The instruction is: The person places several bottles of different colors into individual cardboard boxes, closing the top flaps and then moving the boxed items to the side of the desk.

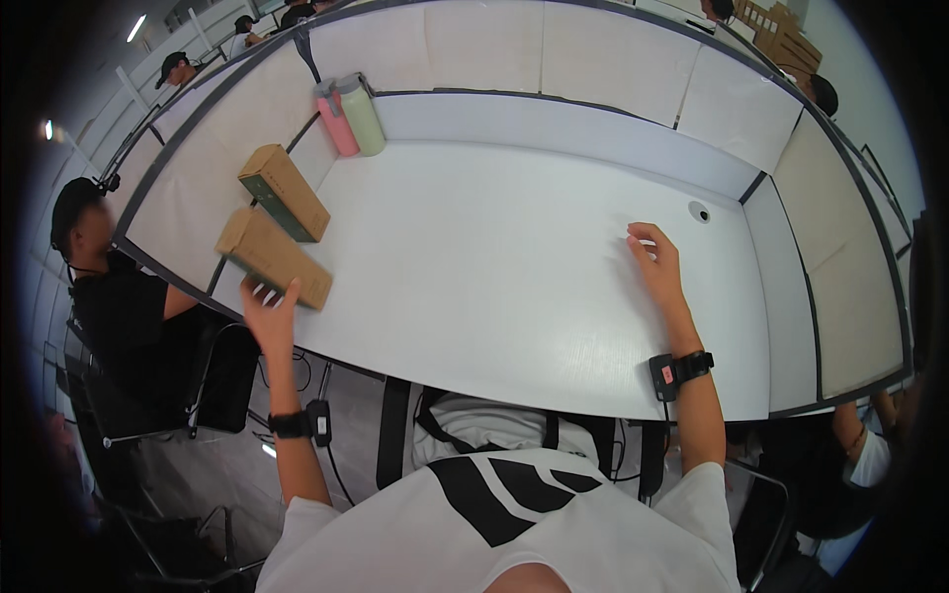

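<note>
My left hand [270,319] is at the left end of the white desk [474,252], its thumb and fingers on the lower side of a brown cardboard box [278,256]. This box stands upright and shows a green strip low on its left side. Just behind it stands a second cardboard box [293,189] of the same kind, with a green side panel. Over the right part of the desk my right hand [656,263] has its fingers loosely curled, with nothing in it. Each wrist wears a black strap with a small cabled device.
A pink bottle [339,122] and a light green bottle [362,118] stand in the far left corner. Low partition panels [482,48] enclose the desk's back and sides. A cable hole [699,213] is at the far right. A seated person [111,311] is beyond the left partition.
</note>
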Demonstrator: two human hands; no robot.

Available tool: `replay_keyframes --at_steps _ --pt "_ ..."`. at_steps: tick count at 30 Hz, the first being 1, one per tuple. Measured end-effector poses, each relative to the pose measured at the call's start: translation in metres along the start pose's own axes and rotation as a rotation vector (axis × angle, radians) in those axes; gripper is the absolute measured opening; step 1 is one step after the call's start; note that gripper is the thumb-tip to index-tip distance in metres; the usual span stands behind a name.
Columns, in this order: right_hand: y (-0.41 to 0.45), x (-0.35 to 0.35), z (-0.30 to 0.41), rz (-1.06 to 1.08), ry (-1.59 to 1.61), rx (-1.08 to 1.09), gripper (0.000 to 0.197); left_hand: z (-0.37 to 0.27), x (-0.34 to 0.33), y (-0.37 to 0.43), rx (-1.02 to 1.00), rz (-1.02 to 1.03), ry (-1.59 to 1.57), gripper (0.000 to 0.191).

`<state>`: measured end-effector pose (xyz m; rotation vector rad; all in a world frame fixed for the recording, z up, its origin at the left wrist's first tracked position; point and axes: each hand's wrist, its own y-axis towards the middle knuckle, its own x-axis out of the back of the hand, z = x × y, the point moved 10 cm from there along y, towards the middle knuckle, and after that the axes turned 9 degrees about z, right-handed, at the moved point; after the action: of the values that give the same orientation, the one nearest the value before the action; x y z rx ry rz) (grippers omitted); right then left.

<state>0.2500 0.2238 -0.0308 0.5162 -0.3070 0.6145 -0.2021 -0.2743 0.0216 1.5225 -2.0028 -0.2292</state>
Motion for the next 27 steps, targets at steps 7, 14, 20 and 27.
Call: replay_keyframes --at_steps 7,14,20,27 --pt "-0.001 0.001 -0.003 -0.02 -0.013 0.011 0.019 -0.014 0.171 -0.053 -0.039 -0.294 0.002 0.068" --pt "0.001 -0.002 -0.003 0.016 -0.002 0.006 0.02 0.041 0.242 -0.028 0.01 -0.4 0.128 0.074" --pt "-0.001 0.0 -0.008 0.005 -0.01 -0.027 0.019 0.103 0.192 0.021 0.115 -0.246 0.022 0.072" --pt "-0.002 0.0 -0.006 0.02 -0.042 -0.038 0.018 0.137 0.144 0.071 0.052 -0.03 -0.035 0.061"
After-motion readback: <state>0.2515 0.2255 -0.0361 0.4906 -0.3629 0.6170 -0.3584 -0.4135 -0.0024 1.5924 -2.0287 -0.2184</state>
